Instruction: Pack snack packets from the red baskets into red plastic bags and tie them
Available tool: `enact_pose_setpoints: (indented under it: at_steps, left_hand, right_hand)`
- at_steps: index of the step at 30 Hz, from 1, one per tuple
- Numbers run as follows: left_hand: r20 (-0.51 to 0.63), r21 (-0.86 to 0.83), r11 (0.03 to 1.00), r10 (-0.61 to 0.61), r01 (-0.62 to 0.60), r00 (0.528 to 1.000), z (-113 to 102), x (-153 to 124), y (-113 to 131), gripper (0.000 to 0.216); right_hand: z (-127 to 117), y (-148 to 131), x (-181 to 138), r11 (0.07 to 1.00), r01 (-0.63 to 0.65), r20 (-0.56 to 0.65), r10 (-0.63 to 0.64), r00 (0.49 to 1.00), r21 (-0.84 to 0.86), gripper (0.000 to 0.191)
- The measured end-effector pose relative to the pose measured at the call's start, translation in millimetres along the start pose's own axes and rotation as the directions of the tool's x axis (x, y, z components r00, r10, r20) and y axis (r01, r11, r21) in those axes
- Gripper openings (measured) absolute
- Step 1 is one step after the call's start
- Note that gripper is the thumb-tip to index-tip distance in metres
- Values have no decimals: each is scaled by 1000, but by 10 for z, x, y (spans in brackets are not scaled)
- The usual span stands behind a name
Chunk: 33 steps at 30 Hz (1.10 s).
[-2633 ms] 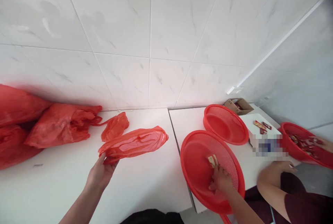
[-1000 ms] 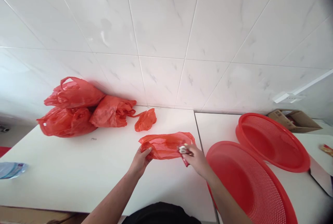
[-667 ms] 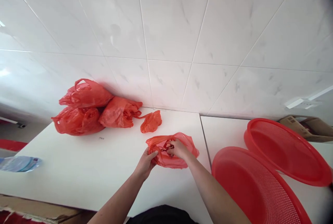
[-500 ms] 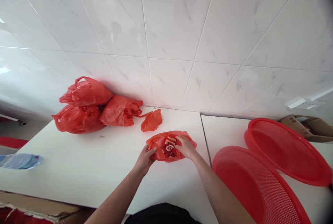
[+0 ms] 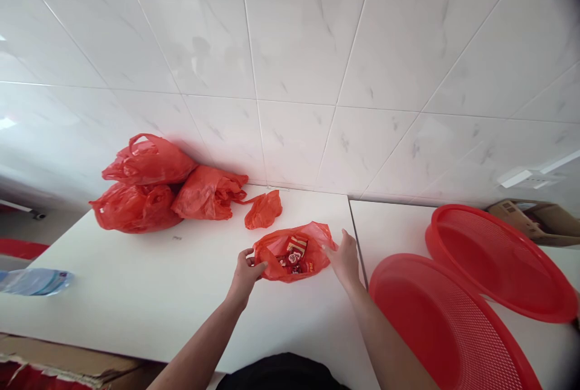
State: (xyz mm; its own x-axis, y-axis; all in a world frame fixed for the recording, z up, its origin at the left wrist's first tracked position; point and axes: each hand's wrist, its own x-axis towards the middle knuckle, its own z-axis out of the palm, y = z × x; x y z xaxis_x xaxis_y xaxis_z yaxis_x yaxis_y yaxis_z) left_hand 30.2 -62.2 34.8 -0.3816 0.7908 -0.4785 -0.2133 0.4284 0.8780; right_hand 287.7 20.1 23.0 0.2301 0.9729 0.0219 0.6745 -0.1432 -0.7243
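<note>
An open red plastic bag (image 5: pixel 274 242) lies on the white table in front of me, its mouth facing up. Inside it sit several small wrapped packets (image 5: pixel 295 255) in red, cream and brown. My left hand (image 5: pixel 244 275) pinches the bag's left rim between thumb and fingers. At the opposite rim is my right hand (image 5: pixel 345 263), its thumb against the bag's edge and its fingers spread apart from the thumb. A small crumpled red bag (image 5: pixel 264 210) lies just behind, towards the wall.
Several filled red bags (image 5: pixel 151 161) are piled at the back left by the tiled wall. Two large red plastic baskets (image 5: pixel 419 311) stand on the right. A clear plastic bottle (image 5: pixel 38 281) lies at the left, cardboard boxes (image 5: pixel 67 354) at the lower left and far right.
My right hand has come out of the bag's mouth and moved right to its rim, uncovering the packets. The bag's mouth is spread wider. My left hand stays at the left rim.
</note>
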Motion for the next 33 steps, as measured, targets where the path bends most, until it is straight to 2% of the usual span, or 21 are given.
enact_pose_setpoints:
  at_steps: [2, 4, 6, 8, 11, 14, 16, 17, 21, 22, 24, 26, 28, 29, 31, 33]
  left_hand:
    - [-4, 31, 998, 53, -53, 999, -16, 14, 40, 52]
    - [62, 10, 993, 116, -117, 991, -31, 54, 138, 44]
    - [96, -35, 981, 194, -192, 976, -46, 105, 282, 36]
    - [70, -65, 959, 280, -276, 957, -63, 149, 445, 31]
    - [22, 27, 920, 391, -391, 920, -88, 158, 663, 22]
    - [-29, 241, 817, 546, -524, 837, -77, 77, 818, 10]
    - [-39, 325, 737, 636, -592, 770, -30, -12, 891, 7]
    - [-23, 332, 717, 655, -612, 755, 6, -59, 920, 7]
    - [135, 235, 760, 592, -606, 794, 227, -217, 991, 3]
    - [180, 213, 777, 565, -593, 805, 292, -243, 995, 4]
    - [265, 192, 804, 510, -563, 818, 418, -281, 981, 4]
    - [368, 171, 837, 435, -519, 822, 523, -307, 937, 1]
    - [447, 131, 872, 373, -472, 813, 592, -330, 864, 7]
    - [450, 111, 875, 379, -472, 809, 611, -342, 819, 12]
    - [384, 101, 832, 473, -545, 793, 621, -365, 726, 19]
    - [342, 152, 736, 587, -660, 733, 604, -382, 649, 19]
  right_hand:
    - [2, -57, 69, 998, -56, 120, 51, 991, 37, 44]
    - [-56, -184, 133, 996, -32, 193, 16, 981, 85, 27]
    - [-170, -361, 170, 987, 40, 179, -68, 981, 156, 25]
    - [-317, -542, 172, 957, 148, 127, -184, 975, 250, 25]
    - [-515, -729, 125, 906, 235, 103, -287, 952, 351, 22]
    - [-585, -791, 48, 863, 114, 205, -242, 948, 492, 25]
    - [-539, -796, -8, 781, 17, 262, -230, 937, 625, 27]
    - [-493, -797, -38, 729, -27, 277, -225, 934, 684, 28]
    - [-288, -834, -182, 549, -222, 345, -131, 929, 806, 38]
    - [-258, -854, -224, 545, -246, 365, -121, 923, 802, 39]
    - [-233, -901, -306, 606, -255, 429, -160, 889, 753, 37]
    - [-231, -941, -369, 716, -220, 539, -251, 804, 662, 34]
    - [-219, -958, -402, 810, -183, 640, -278, 717, 557, 25]
    - [-206, -957, -406, 837, -172, 656, -262, 708, 519, 27]
    - [-171, -944, -400, 849, -190, 637, -203, 744, 493, 39]
    - [-138, -934, -388, 808, -224, 596, -185, 782, 544, 45]
